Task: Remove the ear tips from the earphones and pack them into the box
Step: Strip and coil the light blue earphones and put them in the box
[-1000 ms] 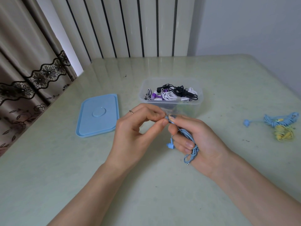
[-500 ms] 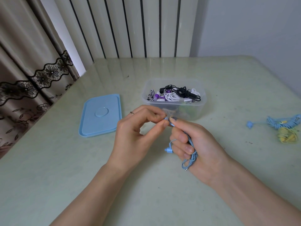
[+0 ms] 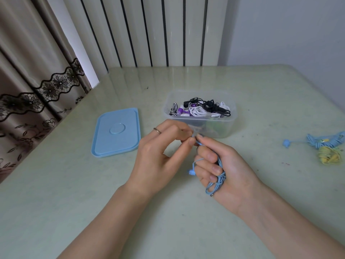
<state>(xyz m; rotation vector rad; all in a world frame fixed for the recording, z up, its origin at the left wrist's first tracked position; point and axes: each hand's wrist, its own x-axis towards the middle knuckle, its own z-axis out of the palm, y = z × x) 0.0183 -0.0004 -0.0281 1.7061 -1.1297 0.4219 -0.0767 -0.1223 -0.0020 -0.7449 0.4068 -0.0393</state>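
Observation:
My right hand (image 3: 226,169) is closed around a coiled bundle of blue earphones (image 3: 217,179). One blue earbud (image 3: 191,172) dangles from it to the left. My left hand (image 3: 160,156) pinches the other earbud's tip at the top of the right fist, just in front of the clear plastic box (image 3: 199,116). The pinched tip is hidden by my fingertips. The box holds several black, white and purple earphones.
A light blue lid (image 3: 116,132) lies flat to the left of the box. Another blue earphone bundle (image 3: 324,141) and a yellow one (image 3: 329,157) lie at the table's right edge. Curtains hang past the table's left edge.
Both hands stay joined at the earbud. The dangling blue earbud has swung slightly lower and left.

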